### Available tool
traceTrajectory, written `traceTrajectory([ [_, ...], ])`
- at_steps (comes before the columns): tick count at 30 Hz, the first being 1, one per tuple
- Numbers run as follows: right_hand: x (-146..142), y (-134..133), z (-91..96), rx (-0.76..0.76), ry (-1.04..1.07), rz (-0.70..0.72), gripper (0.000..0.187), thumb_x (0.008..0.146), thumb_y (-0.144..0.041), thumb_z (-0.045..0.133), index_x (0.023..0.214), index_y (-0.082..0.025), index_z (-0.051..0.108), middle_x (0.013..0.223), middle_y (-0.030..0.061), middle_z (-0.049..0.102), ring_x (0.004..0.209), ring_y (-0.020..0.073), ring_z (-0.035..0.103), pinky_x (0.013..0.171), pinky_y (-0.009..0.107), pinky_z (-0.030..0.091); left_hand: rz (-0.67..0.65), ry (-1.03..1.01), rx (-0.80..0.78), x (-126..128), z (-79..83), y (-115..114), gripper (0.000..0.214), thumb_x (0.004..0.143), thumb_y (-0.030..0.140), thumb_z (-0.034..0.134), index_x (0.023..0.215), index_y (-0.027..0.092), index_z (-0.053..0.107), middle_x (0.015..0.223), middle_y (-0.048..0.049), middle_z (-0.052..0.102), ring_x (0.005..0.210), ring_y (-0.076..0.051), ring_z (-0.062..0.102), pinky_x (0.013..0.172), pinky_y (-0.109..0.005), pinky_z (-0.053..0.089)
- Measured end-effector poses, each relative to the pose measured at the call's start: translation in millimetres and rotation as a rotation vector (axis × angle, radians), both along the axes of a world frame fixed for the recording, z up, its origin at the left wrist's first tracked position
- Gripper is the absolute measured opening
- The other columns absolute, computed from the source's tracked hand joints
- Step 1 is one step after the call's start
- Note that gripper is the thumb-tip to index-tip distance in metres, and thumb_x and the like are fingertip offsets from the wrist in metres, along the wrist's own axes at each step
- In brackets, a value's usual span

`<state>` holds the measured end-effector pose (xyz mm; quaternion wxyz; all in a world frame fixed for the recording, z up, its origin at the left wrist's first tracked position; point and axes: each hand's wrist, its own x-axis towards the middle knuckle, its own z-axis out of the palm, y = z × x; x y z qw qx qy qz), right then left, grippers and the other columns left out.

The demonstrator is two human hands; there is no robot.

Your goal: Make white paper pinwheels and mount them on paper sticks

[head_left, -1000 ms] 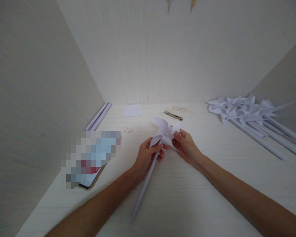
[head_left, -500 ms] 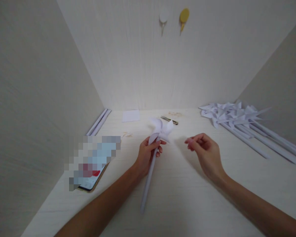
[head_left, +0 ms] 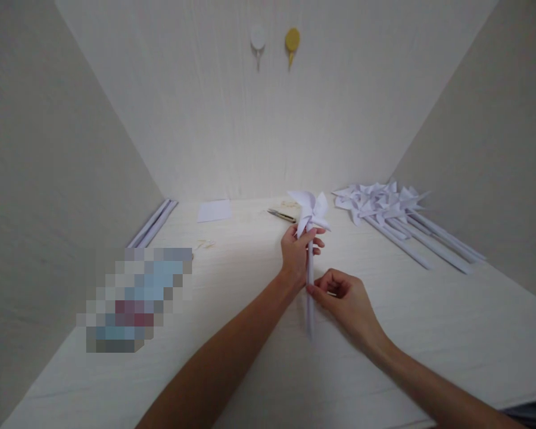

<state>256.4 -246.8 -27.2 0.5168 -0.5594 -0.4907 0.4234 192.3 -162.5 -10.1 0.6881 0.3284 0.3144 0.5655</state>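
Observation:
A white paper pinwheel on a rolled paper stick is held up in front of me. My left hand grips the stick just below the folded blades, thumb across its front. Lower down, my right hand pinches the same stick between thumb and fingertips, the other fingers curled. The stick's bottom end points toward me and is slightly blurred. Behind my left hand lies a pair of thread snips with dark handles.
Finished paper pinwheels are piled at the back right, sticks toward me. Paper tubes, a white paper square and a blurred-out phone are on the left. Small pale scraps lie nearby. White and yellow hooks hang on the wall.
My left hand has carried the pinwheel to the right and turned its stick more upright. My right hand has come in from apart to pinch the stick. The view has shifted right.

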Motion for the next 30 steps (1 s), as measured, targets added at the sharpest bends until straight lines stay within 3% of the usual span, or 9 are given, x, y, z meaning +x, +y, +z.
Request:
traceTrajectory([
  [4, 17, -1, 2.8, 0.024, -0.018, -0.067, 0.031, 0.057, -0.033, 0.069, 0.047, -0.017, 0.044, 0.048, -0.0035, 0.049, 0.045, 0.0077, 0.042, 0.046, 0.022, 0.033, -0.016, 0.093, 0.049, 16, 0.6, -3, 0.022, 0.065, 0.018, 0.061, 0.082, 0.015, 0.048, 0.081, -0.0044, 0.064, 0.058, -0.008, 0.059, 0.053, -0.019, 0.043],
  [8, 44, 0, 7.3, 0.025, -0.086, -0.139, 0.034, 0.053, -0.038, 0.071, 0.046, -0.017, 0.045, 0.044, -0.0041, 0.047, 0.043, 0.0075, 0.041, 0.044, 0.022, 0.031, -0.066, 0.183, 0.069, 20, -9.4, -8, 0.037, 0.062, 0.020, 0.067, 0.092, 0.016, 0.047, 0.095, -0.0088, 0.064, 0.073, -0.012, 0.062, 0.061, -0.022, 0.046],
  [11, 77, 0, 11.2, 0.007, -0.188, -0.176, 0.037, 0.050, -0.042, 0.073, 0.046, -0.017, 0.047, 0.044, -0.0029, 0.048, 0.043, 0.0086, 0.042, 0.044, 0.023, 0.032, -0.084, 0.266, 0.072, 10, -20.8, -10, 0.037, 0.062, 0.022, 0.068, 0.092, 0.016, 0.048, 0.099, -0.0093, 0.063, 0.073, -0.012, 0.062, 0.061, -0.023, 0.048],
  [16, 146, -8, 18.6, 0.001, -0.420, -0.319, 0.040, 0.043, -0.047, 0.075, 0.043, -0.019, 0.047, 0.052, 0.0015, 0.057, 0.049, 0.0132, 0.051, 0.049, 0.026, 0.040, -0.051, 0.418, 0.125, -20, -31.4, -9, 0.019, 0.064, 0.029, 0.064, 0.070, 0.013, 0.056, 0.092, -0.0084, 0.063, 0.073, -0.013, 0.062, 0.058, -0.023, 0.049],
  [19, 187, -20, 23.8, -0.090, -0.595, -0.400, 0.038, 0.045, -0.042, 0.076, 0.042, -0.019, 0.045, 0.049, 0.0007, 0.055, 0.049, 0.0152, 0.053, 0.050, 0.027, 0.039, -0.021, 0.443, 0.134, -32, -31.6, -8, 0.016, 0.061, 0.026, 0.065, 0.062, 0.012, 0.057, 0.094, -0.0080, 0.062, 0.071, -0.012, 0.062, 0.056, -0.021, 0.048],
  [23, 232, -44, 32.2, -0.255, -0.937, -0.404, 0.028, 0.060, -0.019, 0.069, 0.044, -0.019, 0.046, 0.047, 0.0001, 0.055, 0.047, 0.0139, 0.051, 0.053, 0.027, 0.036, -0.038, 0.425, 0.155, -37, -31.1, -6, 0.016, 0.058, 0.026, 0.066, 0.057, 0.013, 0.057, 0.097, -0.0073, 0.061, 0.069, -0.011, 0.061, 0.053, -0.020, 0.047],
  [30, 267, -69, 42.4, -0.451, -1.271, -0.363, 0.028, 0.062, -0.014, 0.065, 0.044, -0.022, 0.044, 0.048, 0.0036, 0.058, 0.046, 0.0159, 0.053, 0.053, 0.028, 0.036, -0.019, 0.475, 0.169, -35, -28.5, -6, 0.012, 0.060, 0.024, 0.062, 0.057, 0.013, 0.061, 0.094, -0.0059, 0.060, 0.062, -0.008, 0.056, 0.048, -0.018, 0.045],
])
